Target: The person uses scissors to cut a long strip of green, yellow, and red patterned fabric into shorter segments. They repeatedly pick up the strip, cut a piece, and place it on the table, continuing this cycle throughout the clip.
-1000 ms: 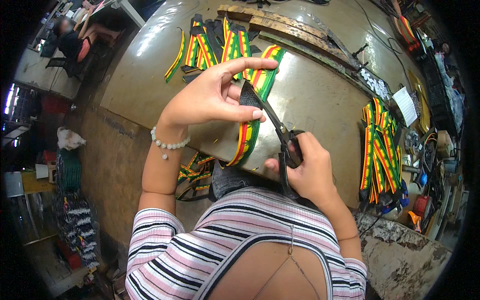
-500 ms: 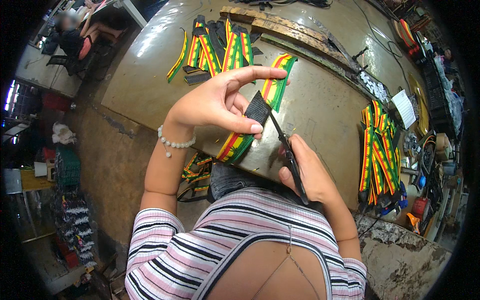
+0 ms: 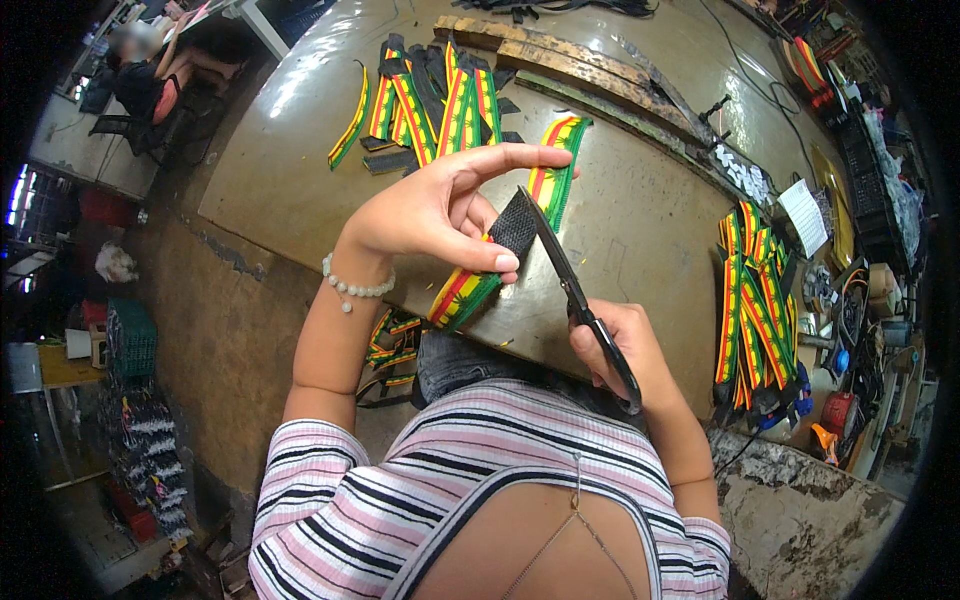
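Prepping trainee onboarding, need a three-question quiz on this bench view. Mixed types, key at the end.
1. Multiple choice: which hand holds the black scissors?
A) left
B) right
C) neither

2. True or false: the beaded bracelet is on the right wrist.

3. Fill in the blank: the left hand holds a striped strap whose stripes are red, yellow and ____.

Key:
1. B, the right hand
2. False, it is on the left wrist
3. green
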`<action>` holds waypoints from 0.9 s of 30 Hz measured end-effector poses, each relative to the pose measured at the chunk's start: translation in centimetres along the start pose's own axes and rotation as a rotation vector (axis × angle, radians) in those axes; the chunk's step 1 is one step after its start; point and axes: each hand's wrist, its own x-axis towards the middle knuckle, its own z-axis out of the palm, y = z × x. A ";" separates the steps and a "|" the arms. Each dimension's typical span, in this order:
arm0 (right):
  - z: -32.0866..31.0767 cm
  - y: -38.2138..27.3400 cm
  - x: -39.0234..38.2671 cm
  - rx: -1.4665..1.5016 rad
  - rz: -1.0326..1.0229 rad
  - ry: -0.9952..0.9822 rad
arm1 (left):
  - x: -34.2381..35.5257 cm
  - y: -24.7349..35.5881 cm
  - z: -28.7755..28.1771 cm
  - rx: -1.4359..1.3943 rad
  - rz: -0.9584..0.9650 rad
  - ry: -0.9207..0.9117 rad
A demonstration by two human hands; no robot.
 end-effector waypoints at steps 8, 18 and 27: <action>0.9 1.9 1.3 0.071 -0.200 0.098 | -0.7 0.6 -2.5 0.495 0.185 0.262; 3.9 1.3 5.7 0.143 -0.216 0.295 | 0.6 -2.7 3.8 0.650 0.561 0.393; -1.4 1.7 4.9 0.679 -0.343 0.096 | -2.5 0.0 0.5 0.700 0.316 0.304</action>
